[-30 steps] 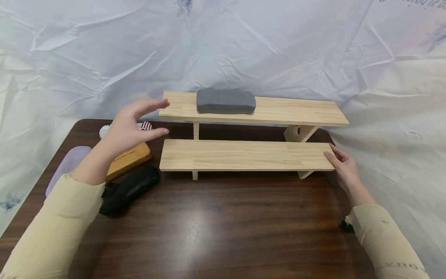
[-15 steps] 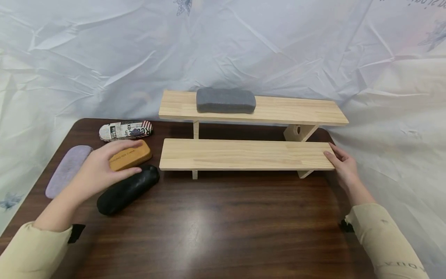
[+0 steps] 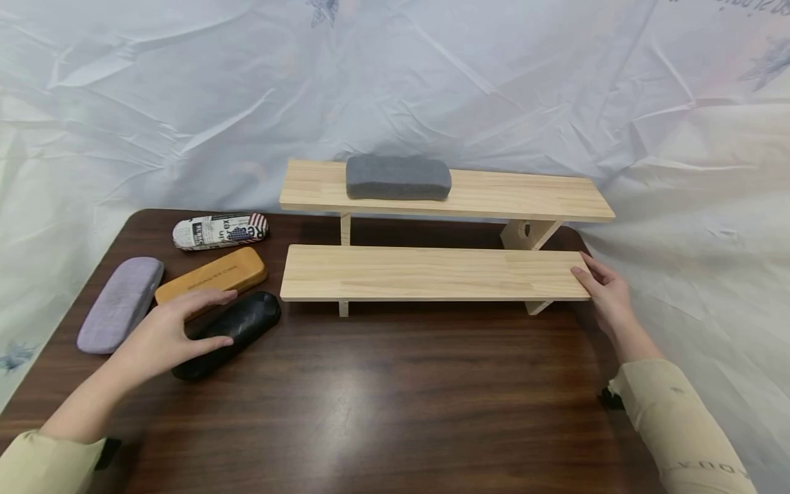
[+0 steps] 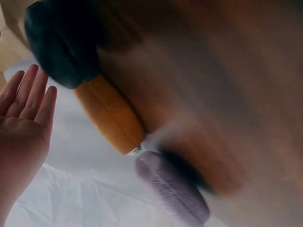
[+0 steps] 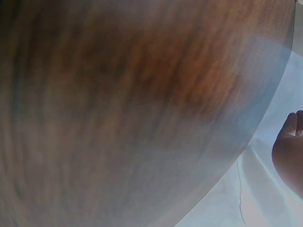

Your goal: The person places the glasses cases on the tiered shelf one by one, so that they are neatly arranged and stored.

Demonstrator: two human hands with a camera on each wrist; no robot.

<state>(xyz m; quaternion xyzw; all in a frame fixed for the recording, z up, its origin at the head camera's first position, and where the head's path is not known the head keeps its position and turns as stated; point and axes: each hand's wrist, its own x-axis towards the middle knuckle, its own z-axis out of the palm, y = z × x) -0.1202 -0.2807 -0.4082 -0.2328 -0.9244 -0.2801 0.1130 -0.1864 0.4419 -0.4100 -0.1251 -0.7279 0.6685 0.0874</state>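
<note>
A two-tier wooden shelf (image 3: 432, 273) stands at the back of the table. My right hand (image 3: 612, 302) grips the right end of its lower board, thumb on top. On the upper board lies a grey glasses case (image 3: 398, 178). At the left, my left hand (image 3: 169, 336) hovers over the near end of a black glasses case (image 3: 247, 326), thumb and fingers apart. In the left wrist view, the left fingers (image 4: 31, 97) are extended beside the black case. A mustard-yellow glasses case (image 3: 212, 274) lies just behind the black one.
A lilac glasses case (image 3: 117, 309) lies at the far left of the dark wooden table (image 3: 395, 405). A newspaper-print glasses case (image 3: 221, 231) sits near the back edge. White sheeting (image 3: 204, 89) hangs behind and to both sides.
My left hand has come down and toward me, from beside the shelf's left end to over the black glasses case. The right hand keeps its grip on the lower board.
</note>
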